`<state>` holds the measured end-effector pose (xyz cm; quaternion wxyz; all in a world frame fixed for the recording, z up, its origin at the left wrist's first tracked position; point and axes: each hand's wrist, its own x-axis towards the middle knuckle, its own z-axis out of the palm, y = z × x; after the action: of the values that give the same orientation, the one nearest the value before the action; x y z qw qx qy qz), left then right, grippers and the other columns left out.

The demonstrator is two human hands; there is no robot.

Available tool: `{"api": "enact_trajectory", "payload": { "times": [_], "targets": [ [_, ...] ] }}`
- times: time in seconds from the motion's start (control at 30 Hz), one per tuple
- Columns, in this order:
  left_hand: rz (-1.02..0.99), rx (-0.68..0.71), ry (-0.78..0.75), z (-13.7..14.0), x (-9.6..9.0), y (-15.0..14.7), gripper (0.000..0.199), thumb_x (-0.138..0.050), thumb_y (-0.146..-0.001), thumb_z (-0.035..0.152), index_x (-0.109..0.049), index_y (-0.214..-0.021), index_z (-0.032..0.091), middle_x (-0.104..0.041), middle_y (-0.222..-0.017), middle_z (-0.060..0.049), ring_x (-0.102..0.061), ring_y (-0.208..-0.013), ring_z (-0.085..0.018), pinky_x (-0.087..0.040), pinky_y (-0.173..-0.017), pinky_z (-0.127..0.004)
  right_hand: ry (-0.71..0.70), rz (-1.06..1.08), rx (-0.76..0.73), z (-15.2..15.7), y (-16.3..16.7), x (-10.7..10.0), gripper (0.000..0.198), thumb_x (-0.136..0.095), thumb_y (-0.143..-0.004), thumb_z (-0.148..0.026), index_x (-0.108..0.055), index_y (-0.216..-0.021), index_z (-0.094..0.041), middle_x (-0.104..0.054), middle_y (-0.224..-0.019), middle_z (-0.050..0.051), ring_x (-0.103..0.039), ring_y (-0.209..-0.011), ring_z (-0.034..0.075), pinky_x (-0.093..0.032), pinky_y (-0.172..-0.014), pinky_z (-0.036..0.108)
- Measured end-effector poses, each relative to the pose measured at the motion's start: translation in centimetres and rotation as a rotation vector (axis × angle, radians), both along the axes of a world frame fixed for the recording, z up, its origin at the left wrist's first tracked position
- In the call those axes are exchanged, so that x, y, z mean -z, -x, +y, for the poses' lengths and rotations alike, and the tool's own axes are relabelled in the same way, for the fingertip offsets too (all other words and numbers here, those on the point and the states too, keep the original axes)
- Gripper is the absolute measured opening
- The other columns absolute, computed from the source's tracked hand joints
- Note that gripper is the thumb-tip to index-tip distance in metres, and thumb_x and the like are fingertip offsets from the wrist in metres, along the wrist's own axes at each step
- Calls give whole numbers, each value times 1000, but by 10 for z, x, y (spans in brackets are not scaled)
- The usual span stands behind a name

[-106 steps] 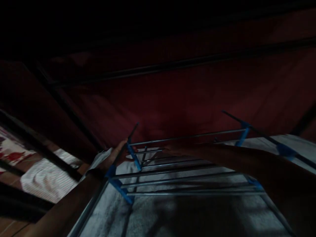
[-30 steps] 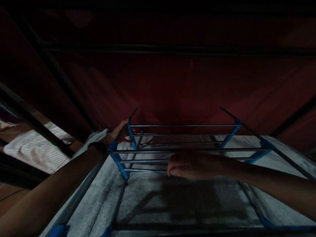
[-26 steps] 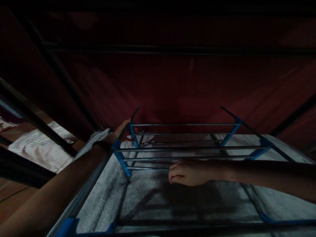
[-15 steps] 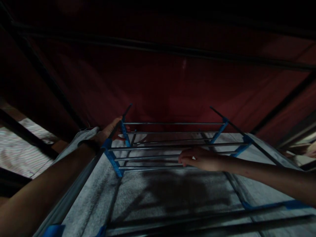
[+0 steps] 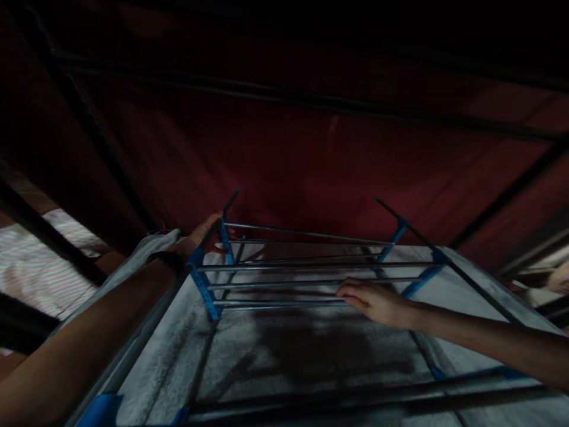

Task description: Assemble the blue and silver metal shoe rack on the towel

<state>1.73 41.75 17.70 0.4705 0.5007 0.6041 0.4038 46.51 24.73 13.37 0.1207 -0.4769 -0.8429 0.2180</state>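
Observation:
A shoe rack (image 5: pixel 311 268) of grey metal tubes and blue plastic brackets fills the lower middle of the head view. My left hand (image 5: pixel 202 234) reaches along its left side. Those fingers curl round the far left blue bracket (image 5: pixel 226 240) and upright, and are partly hidden behind them. On the middle tier, my right hand (image 5: pixel 371 301) is closed over the tubes, right of their centre. The farthest tube (image 5: pixel 306 233) slopes down toward the right bracket (image 5: pixel 399 230).
Grey cloth (image 5: pixel 164 356) lies beneath the rack. A dark red panel (image 5: pixel 288 160) crossed by black bars (image 5: pixel 267 90) stands close behind. Striped cloth (image 5: pixel 48 261) shows at the left beyond another bar. At the right edge, part of a person (image 5: pixel 560 277) is visible.
My right hand has shifted right along the middle tubes. The rack's right side has moved slightly left, and the farthest tube now slants. My left hand stays at the far left bracket.

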Motion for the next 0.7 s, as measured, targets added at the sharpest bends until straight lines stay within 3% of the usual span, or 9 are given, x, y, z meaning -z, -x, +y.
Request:
{"api": "enact_trajectory", "payload": {
  "times": [0.1, 0.23, 0.37, 0.43, 0.53, 0.63, 0.7],
  "targets": [
    [-152, 156, 104, 22, 3, -14, 52, -60, -75, 71, -63, -106, 30, -77, -97, -6, -65, -113, -36, -56, -86, -51, -17, -31, -68, -8, 20, -15, 31, -42, -101, -26, -71, -111, -22, -71, -107, 6, -66, -98, 17, -52, -87, 31],
    [-155, 117, 211, 47, 9, -21, 56, -53, -74, 77, -63, -89, 24, -77, -88, -10, -63, -112, -38, -55, -81, -54, -43, 43, -144, -6, 28, -46, 33, -42, -103, -31, -71, -115, -20, -72, -107, 7, -67, -98, 16, -52, -86, 28],
    [-118, 130, 189, 50, 10, -21, 59, -51, -69, 83, -64, -88, 28, -78, -87, -7, -63, -113, -37, -56, -83, -54, -205, 70, 104, 34, 5, -74, 36, -38, -105, -32, -66, -126, -22, -71, -114, 6, -66, -103, 17, -52, -90, 31],
    [-112, 144, 202, 48, 9, -21, 58, -54, -65, 85, -63, -86, 31, -78, -86, -5, -63, -112, -38, -56, -85, -57, -277, -37, 178, 65, -11, -74, 36, -46, -101, -26, -61, -133, -20, -65, -127, 10, -62, -117, 20, -49, -100, 35],
    [-92, 153, 214, 44, 9, -18, 58, -56, -59, 86, -60, -86, 35, -80, -86, 2, -65, -115, -37, -56, -90, -59, -204, -285, 224, 105, -31, -56, 50, -57, -92, -20, -54, -141, -14, -55, -142, 17, -54, -130, 27, -45, -108, 40],
    [-102, 192, 117, 40, 6, -14, 58, -57, -55, 90, -56, -89, 44, -79, -85, 12, -63, -122, -36, -55, -91, -62, -129, -364, 221, 130, -41, -38, 45, -55, -90, -14, -60, -135, -13, -62, -134, 17, -61, -121, 29, -48, -103, 42],
    [-38, 323, 105, 39, -4, -18, 63, -58, -45, 95, -54, -93, 55, -78, -84, 16, -60, -126, -38, -52, -93, -65, -126, -352, 210, 140, -42, -32, 39, -57, -88, -13, -66, -126, -15, -69, -124, 14, -65, -112, 26, -51, -97, 38]
  ]
}}
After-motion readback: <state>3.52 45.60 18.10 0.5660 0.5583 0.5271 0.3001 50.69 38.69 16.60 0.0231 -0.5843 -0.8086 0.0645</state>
